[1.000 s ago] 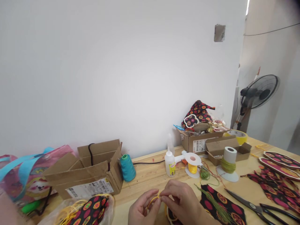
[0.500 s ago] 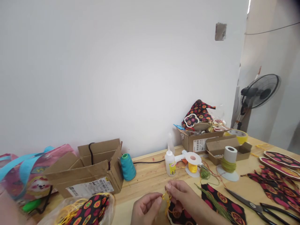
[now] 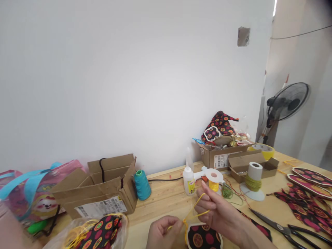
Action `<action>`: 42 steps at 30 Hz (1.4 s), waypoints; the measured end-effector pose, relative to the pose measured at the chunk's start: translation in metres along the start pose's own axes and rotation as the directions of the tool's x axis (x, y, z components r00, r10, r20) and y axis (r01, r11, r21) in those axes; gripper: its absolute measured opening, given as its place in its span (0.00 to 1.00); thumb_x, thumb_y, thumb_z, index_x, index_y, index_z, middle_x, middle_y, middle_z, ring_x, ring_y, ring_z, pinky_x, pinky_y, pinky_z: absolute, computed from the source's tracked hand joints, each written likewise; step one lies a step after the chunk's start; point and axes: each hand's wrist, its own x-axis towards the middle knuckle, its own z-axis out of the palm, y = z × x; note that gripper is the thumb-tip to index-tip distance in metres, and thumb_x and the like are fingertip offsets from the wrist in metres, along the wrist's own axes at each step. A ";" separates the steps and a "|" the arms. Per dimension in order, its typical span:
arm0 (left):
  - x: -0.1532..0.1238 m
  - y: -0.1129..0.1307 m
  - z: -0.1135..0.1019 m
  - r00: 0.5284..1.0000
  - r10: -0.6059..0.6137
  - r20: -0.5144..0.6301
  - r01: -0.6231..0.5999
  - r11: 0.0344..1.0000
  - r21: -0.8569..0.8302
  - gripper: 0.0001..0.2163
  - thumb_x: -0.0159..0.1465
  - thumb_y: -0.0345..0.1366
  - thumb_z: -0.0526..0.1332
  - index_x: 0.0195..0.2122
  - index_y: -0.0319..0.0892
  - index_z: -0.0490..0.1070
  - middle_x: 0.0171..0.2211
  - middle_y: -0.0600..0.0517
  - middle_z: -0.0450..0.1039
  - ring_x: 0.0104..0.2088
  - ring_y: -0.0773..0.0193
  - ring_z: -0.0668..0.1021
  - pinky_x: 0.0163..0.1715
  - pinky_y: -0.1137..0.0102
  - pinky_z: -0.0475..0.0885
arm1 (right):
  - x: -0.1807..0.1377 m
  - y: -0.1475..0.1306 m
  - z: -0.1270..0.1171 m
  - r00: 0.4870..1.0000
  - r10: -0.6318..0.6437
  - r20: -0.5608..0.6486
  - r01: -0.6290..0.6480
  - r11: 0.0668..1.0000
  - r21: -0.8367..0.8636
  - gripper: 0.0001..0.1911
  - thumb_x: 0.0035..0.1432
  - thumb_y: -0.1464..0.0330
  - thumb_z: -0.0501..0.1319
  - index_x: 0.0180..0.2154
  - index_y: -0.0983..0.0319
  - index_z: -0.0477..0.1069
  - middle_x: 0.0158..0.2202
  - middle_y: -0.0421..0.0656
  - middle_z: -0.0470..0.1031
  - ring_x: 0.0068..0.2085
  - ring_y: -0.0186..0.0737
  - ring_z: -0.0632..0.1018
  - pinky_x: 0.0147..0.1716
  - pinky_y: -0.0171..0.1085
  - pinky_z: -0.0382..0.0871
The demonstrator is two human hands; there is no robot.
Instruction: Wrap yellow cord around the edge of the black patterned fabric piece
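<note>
A yellow cord (image 3: pixel 195 204) runs taut between my two hands, with a small knot close to the left fingertips. My left hand (image 3: pixel 164 231) is closed, pinching the cord between thumb and forefinger. My right hand (image 3: pixel 213 207) has its fingers curled round the other part of the cord, higher and to the right. Below them lies a patterned fabric piece (image 3: pixel 203 238), dark with red and orange circles and a pale edge. Its lower part is cut off by the frame. Yellow cord hangs down along its left edge.
Black-handled scissors (image 3: pixel 280 226) lie at the right near fabric scraps (image 3: pixel 306 207). Behind my hands stand a glue bottle (image 3: pixel 188 181), a yellow cord spool (image 3: pixel 214 180) and a green cord spool (image 3: pixel 253 181). A cardboard box (image 3: pixel 103 197) and teal thread cone (image 3: pixel 142 186) stand left.
My right hand has moved up and right, away from the left, drawing the yellow cord out straight. More of the patterned fabric piece shows now. The left hand has barely moved.
</note>
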 end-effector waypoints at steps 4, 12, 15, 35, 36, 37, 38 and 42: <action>0.001 -0.002 0.000 0.998 0.023 -0.052 -0.025 0.999 -0.030 0.13 0.38 0.45 0.65 0.15 0.39 0.69 0.11 0.58 0.65 0.16 0.71 0.65 0.16 0.77 0.58 | -0.001 -0.014 0.002 0.986 -0.166 -0.008 0.166 0.982 0.084 0.19 0.47 0.63 0.60 0.16 0.62 0.52 0.12 0.29 0.43 0.15 0.25 0.48 0.15 0.26 0.47; -0.002 0.002 -0.001 0.999 -0.044 -0.012 0.044 0.997 -0.056 0.16 0.35 0.45 0.66 0.19 0.36 0.72 0.12 0.55 0.69 0.14 0.72 0.66 0.15 0.77 0.57 | 0.003 -0.019 0.001 0.876 -0.431 -0.215 0.428 0.902 -0.063 0.17 0.46 0.67 0.62 0.18 0.61 0.53 0.14 0.29 0.42 0.16 0.26 0.48 0.15 0.26 0.49; -0.003 0.002 0.001 0.998 -0.061 -0.017 0.059 0.995 -0.076 0.16 0.34 0.44 0.67 0.19 0.36 0.73 0.11 0.53 0.72 0.14 0.70 0.68 0.15 0.77 0.59 | 0.006 -0.020 -0.003 0.810 -0.511 -0.286 0.443 0.854 -0.271 0.17 0.46 0.63 0.61 0.18 0.61 0.53 0.14 0.29 0.42 0.15 0.27 0.47 0.15 0.28 0.48; -0.006 0.014 0.001 0.997 0.019 0.075 -0.019 1.000 -0.001 0.09 0.40 0.38 0.66 0.21 0.38 0.75 0.20 0.49 0.78 0.21 0.63 0.75 0.22 0.74 0.68 | 0.004 0.026 -0.004 0.918 -0.279 0.281 0.167 -0.372 -0.913 0.09 0.56 0.72 0.50 0.28 0.61 0.67 0.26 0.39 0.69 0.29 0.32 0.69 0.27 0.29 0.59; -0.007 0.014 0.001 0.997 0.000 0.076 0.004 0.999 -0.050 0.10 0.39 0.38 0.67 0.22 0.38 0.75 0.20 0.49 0.78 0.21 0.64 0.75 0.22 0.74 0.68 | 0.005 0.027 -0.004 0.913 -0.299 0.279 0.166 -0.355 -0.920 0.09 0.56 0.72 0.50 0.28 0.62 0.67 0.26 0.39 0.68 0.29 0.32 0.69 0.27 0.29 0.58; -0.007 0.014 0.001 0.998 -0.019 0.063 0.025 0.995 -0.100 0.11 0.39 0.39 0.67 0.22 0.38 0.75 0.19 0.50 0.78 0.21 0.64 0.75 0.22 0.75 0.68 | 0.005 0.027 -0.003 0.907 -0.318 0.276 0.163 -0.339 -0.926 0.09 0.56 0.72 0.50 0.27 0.62 0.66 0.26 0.39 0.68 0.29 0.33 0.69 0.27 0.29 0.58; -0.008 0.015 0.001 0.999 -0.033 0.042 0.038 0.990 -0.138 0.12 0.39 0.39 0.67 0.23 0.38 0.75 0.18 0.50 0.77 0.21 0.64 0.75 0.22 0.75 0.68 | 0.005 0.028 -0.003 0.902 -0.337 0.272 0.159 -0.326 -0.932 0.09 0.55 0.72 0.50 0.27 0.62 0.66 0.26 0.39 0.68 0.28 0.33 0.68 0.27 0.29 0.58; -0.008 0.017 0.000 0.999 -0.036 0.030 0.039 0.993 -0.108 0.10 0.41 0.39 0.66 0.23 0.38 0.76 0.16 0.53 0.76 0.20 0.65 0.75 0.26 0.73 0.69 | 0.004 0.029 0.001 0.892 -0.368 0.262 0.153 -0.301 -0.941 0.09 0.55 0.72 0.50 0.27 0.61 0.66 0.25 0.40 0.68 0.28 0.33 0.68 0.26 0.30 0.58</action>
